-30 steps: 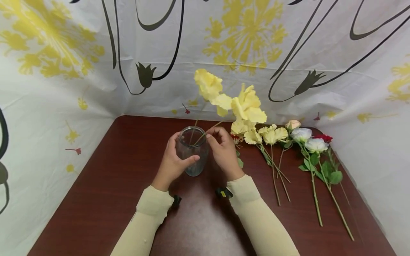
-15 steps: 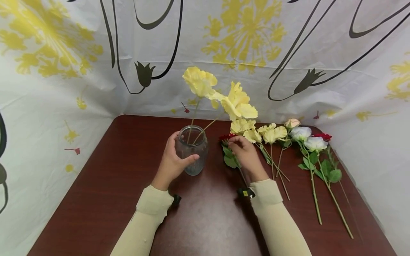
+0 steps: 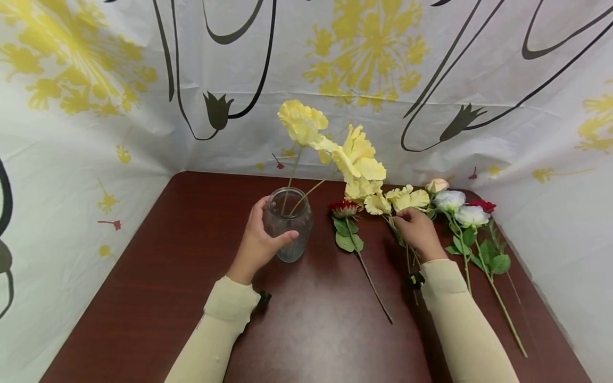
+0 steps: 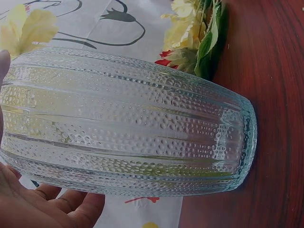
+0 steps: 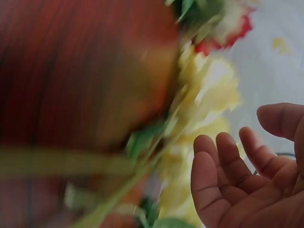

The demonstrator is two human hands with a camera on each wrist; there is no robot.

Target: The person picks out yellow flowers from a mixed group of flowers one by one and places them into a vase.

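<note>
- Glossy reddish-brown wood table [image 3: 306, 330] fills the lower frame, and a red flower with green leaves and a dark stem [image 3: 370, 275] lies loose just right of centre.
- Left hand [image 3: 258, 239], centre frame: curled round a clear, ribbed and dimpled glass vase [image 3: 296, 221], thumb across the front. Vase looks upright.
- Right hand [image 3: 419, 231], right of centre: fingers half curled, thumb apart, nothing held as far as the wrist view shows. It's over the stems of some loose ruffled yellow flowers [image 3: 407, 199].
- Seems like the picking step to me. Next move probably calls for pinching one stem and easing it clear without dragging its neighbours, vase kept steady.
- White roses with green leaves [image 3: 471, 215] lie farther right.
- Two ruffled yellow blooms [image 3: 304, 122] already stand in the vase, leaning right, against a white patterned cloth backdrop [image 3: 254, 151].
</note>
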